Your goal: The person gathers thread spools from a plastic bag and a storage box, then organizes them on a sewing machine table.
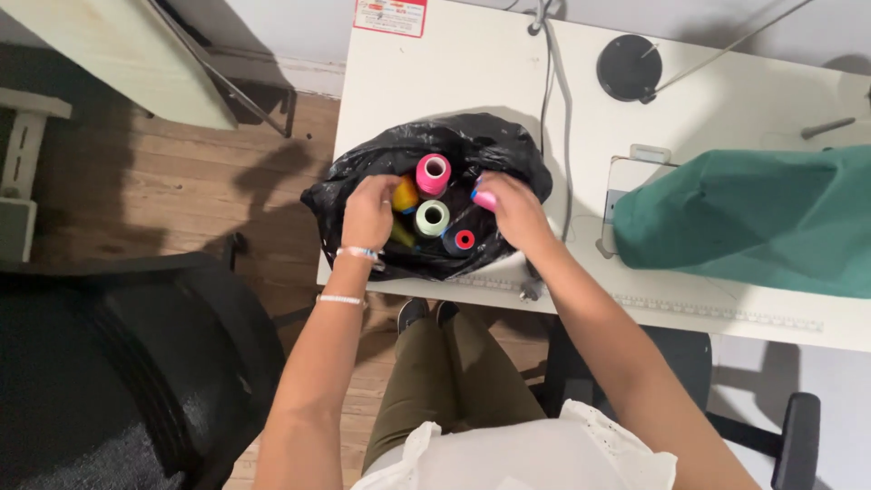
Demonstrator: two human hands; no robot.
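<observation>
A black plastic bag (358, 177) lies open on the white table (472, 63) and holds several thread spools. My left hand (367, 213) reaches into the bag's left side, its fingers on a yellow-orange spool (406, 195). My right hand (515, 210) is in the bag's right side, closed on a pink spool (484, 200). Between my hands stand a bright pink spool (433, 172), a pale green spool (432, 218) and a dark blue spool with a red core (461, 240).
A sewing machine under a green cloth cover (753, 218) stands at the right. A black round stand (628, 67) and a grey cable (564, 136) are at the back. A black office chair (127, 363) stands at the left on the wooden floor.
</observation>
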